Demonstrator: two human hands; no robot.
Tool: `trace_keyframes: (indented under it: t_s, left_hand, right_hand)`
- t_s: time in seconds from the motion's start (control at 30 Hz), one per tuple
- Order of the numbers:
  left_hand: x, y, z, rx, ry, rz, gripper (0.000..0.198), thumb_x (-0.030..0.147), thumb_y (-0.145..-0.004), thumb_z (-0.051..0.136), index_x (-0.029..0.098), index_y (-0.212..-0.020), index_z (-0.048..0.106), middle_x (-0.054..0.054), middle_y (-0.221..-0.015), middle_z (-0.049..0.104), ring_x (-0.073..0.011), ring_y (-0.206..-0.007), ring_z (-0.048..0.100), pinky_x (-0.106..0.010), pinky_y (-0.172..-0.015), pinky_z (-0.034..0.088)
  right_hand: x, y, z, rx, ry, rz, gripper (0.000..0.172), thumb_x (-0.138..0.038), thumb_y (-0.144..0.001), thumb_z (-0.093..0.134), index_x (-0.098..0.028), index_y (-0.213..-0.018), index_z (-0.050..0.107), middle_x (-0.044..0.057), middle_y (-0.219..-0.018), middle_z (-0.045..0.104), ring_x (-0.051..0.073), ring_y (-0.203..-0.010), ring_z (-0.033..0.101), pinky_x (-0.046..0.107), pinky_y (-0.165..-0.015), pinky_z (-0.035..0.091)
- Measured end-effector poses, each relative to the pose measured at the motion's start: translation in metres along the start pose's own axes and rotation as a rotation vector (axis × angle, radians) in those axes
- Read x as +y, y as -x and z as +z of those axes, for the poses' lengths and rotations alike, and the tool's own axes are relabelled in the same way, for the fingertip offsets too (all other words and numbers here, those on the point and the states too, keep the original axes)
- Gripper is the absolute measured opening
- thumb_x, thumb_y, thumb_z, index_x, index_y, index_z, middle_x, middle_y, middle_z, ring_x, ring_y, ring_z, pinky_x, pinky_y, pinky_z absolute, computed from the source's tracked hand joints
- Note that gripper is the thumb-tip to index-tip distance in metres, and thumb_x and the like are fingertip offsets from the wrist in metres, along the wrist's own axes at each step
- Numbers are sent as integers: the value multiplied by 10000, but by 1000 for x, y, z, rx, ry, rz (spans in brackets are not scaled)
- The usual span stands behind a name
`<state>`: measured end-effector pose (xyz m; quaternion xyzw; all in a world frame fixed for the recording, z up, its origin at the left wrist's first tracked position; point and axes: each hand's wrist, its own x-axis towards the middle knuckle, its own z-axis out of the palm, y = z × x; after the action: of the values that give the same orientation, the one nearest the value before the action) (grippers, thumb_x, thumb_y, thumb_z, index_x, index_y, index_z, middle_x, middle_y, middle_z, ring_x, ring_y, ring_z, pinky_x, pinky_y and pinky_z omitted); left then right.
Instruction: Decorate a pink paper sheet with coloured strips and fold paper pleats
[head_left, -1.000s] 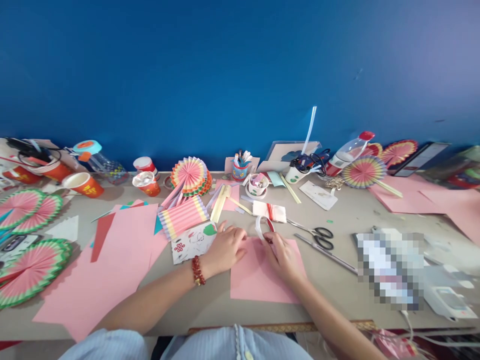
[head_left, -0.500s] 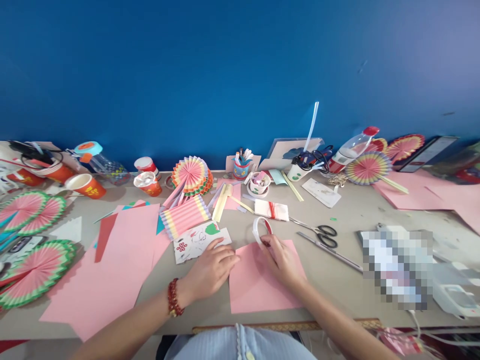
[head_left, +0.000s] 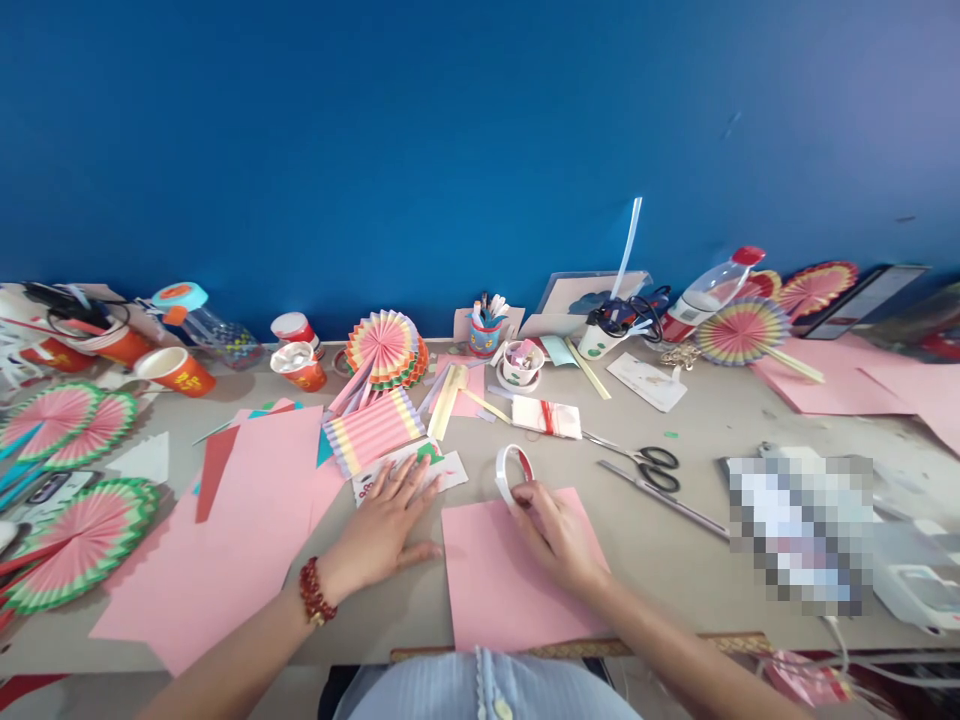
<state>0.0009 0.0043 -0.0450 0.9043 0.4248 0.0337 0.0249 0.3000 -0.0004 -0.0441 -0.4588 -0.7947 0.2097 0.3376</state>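
Note:
My right hand (head_left: 553,530) is closed on a roll of white tape (head_left: 504,478), held on edge over a pink sheet of paper (head_left: 484,590). The sheet lies flat in front of me, its right part covered by my hand and forearm. My left hand (head_left: 386,520), a red bead bracelet at its wrist, is spread with fingers apart. Its fingertips rest over a white card (head_left: 453,470) printed with red and green shapes. Just beyond that card lies a pleated pink, yellow and lilac paper (head_left: 375,430).
Black-handled scissors (head_left: 658,468) and a grey metal strip (head_left: 675,506) lie to the right. Large pink sheets (head_left: 247,520) and green-edged paper fans (head_left: 90,545) cover the left. Paper cups (head_left: 180,370), a pen holder (head_left: 485,335) and a bottle (head_left: 712,295) stand along the blue wall.
My left hand has moved left off the pink sheet onto the white card, its fingers spreading. The pink sheet and the tape roll have shifted slightly left and toward me.

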Motion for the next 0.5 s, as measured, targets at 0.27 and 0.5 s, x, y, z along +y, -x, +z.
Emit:
trace_keyframes:
  t_s: [0.27, 0.5]
  left_hand:
    - [2, -12, -4, 11, 70, -2, 922, 782, -854, 428, 230, -1568, 240, -159, -1623, 236, -372, -1504, 155, -608, -1181, 155]
    - [7, -15, -4, 1, 92, -28, 938, 795, -837, 444, 223, -1559, 269, -168, -1623, 230, -377, -1501, 163, -625, -1177, 143]
  right_hand:
    - [-1, -4, -1, 2, 9, 9, 81, -221, -995, 429, -238, -975, 505, 39, -872, 656, 187, -775, 656, 291, -684, 494]
    - [0, -3, 0, 8, 25, 14, 82, -230, -996, 430, -239, -982, 510, 46, -866, 658, 194, -788, 651, 305, -705, 499]
